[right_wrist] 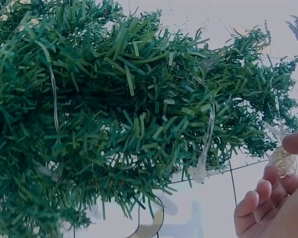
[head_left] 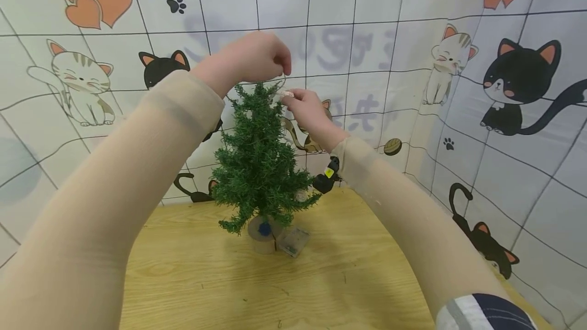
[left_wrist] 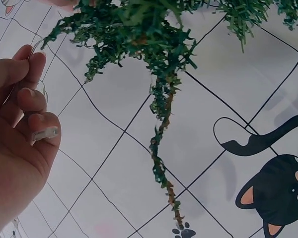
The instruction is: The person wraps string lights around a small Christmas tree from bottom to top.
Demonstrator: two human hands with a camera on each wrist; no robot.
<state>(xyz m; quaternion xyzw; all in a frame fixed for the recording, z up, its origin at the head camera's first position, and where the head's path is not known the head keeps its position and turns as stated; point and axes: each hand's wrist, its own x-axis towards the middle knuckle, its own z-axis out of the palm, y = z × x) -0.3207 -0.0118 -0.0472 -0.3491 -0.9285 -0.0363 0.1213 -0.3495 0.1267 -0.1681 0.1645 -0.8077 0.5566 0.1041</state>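
Observation:
A small green artificial Christmas tree (head_left: 259, 162) stands between both arms. At its top, my left hand (head_left: 259, 57) pinches the clear wire of a light string between thumb and index finger. In the left wrist view, a small clear bulb (left_wrist: 45, 133) of that string lies against the curled fingers. My right hand (head_left: 313, 112), beside the upper right of the tree, pinches a pale woven wire ball (right_wrist: 284, 162) between thumb and fingers. In the right wrist view, stretches of clear wire (right_wrist: 54, 99) run over the branches.
The tree's round wooden base (head_left: 261, 243) sits on a wood-grain table (head_left: 220, 289). A flat clear box (head_left: 295, 242) lies right of the base. Behind is a white cloth (head_left: 344, 55) printed with cats and grid lines. Small scraps lie on the table's front.

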